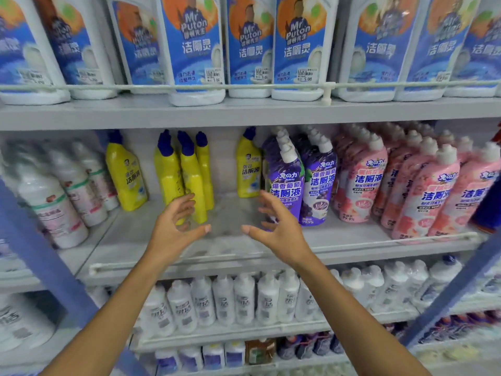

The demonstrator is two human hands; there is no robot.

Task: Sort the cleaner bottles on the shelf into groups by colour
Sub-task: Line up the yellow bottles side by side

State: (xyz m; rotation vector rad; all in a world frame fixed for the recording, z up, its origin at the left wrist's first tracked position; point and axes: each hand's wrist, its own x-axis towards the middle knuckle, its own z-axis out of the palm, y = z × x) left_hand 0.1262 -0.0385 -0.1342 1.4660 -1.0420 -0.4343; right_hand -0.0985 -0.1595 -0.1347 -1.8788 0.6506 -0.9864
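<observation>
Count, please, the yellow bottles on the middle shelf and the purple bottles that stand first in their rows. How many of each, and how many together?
yellow bottles: 5
purple bottles at the front of their rows: 2
Total: 7
More purple ones stand behind these two, mostly hidden, so they are not counted.

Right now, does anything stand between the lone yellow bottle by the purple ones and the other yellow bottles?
Nothing visible does. Bare grey shelf lies between the lone yellow blue-capped plastic bottle and the yellow cluster; the left hand and right hand hover open before that gap.
</observation>
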